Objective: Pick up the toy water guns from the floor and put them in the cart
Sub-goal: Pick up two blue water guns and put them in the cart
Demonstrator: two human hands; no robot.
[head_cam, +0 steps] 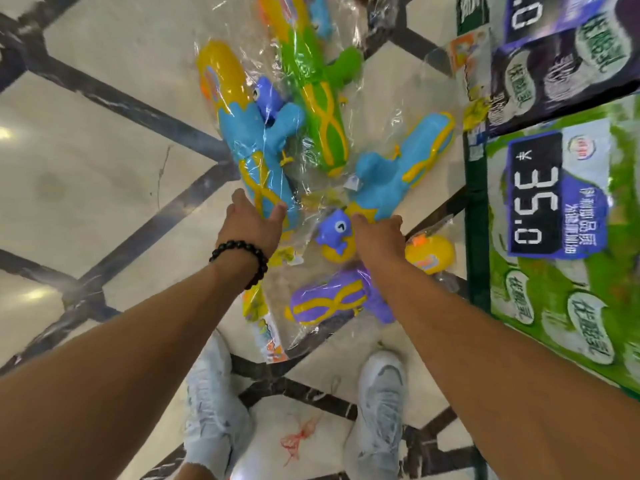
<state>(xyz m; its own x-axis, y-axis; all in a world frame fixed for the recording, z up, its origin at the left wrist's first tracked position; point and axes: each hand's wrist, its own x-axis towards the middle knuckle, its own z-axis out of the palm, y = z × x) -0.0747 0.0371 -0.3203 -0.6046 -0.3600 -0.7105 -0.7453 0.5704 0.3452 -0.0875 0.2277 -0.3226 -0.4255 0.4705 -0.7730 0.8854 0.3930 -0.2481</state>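
Observation:
Several toy water guns in clear plastic bags lie in a heap on the tiled floor. My left hand, with a black bead bracelet at the wrist, grips the lower end of a blue-and-yellow gun. My right hand closes on the middle of another blue gun that points up to the right. A green-and-yellow gun lies between them, farther away. A purple-and-yellow gun lies under my right forearm. No cart is in view.
Stacked display boxes stand along the right: a green one with a 35.0 price sign and a dark purple one behind it. My two white shoes stand on the floor just below the heap. Bare tiles spread to the left.

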